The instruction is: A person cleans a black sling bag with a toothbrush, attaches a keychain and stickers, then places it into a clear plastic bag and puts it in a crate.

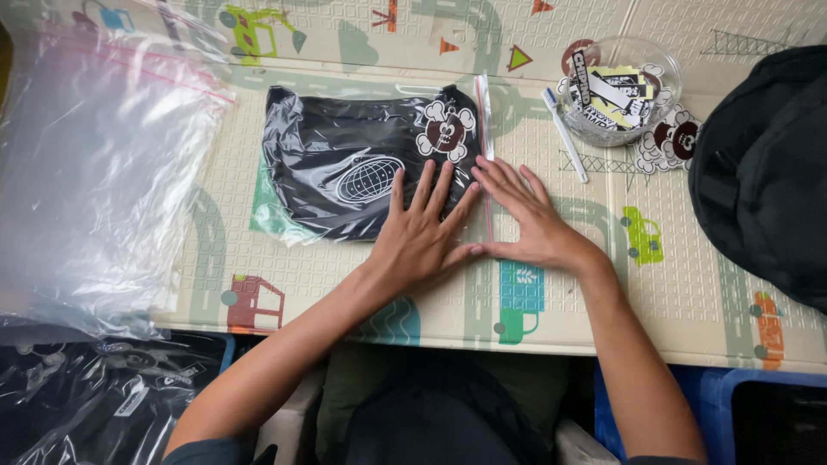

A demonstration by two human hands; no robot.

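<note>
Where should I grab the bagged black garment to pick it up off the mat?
Probably the far sealed edge of the bagged black garment, coming from above: it lies flat, and both hands, left and right, press its near right end by the zip strip.

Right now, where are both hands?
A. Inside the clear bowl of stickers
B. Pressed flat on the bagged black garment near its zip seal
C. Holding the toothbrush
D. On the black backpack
B: the left hand and right hand lie flat, fingers spread, on the bagged black garment beside its zip seal.
</note>
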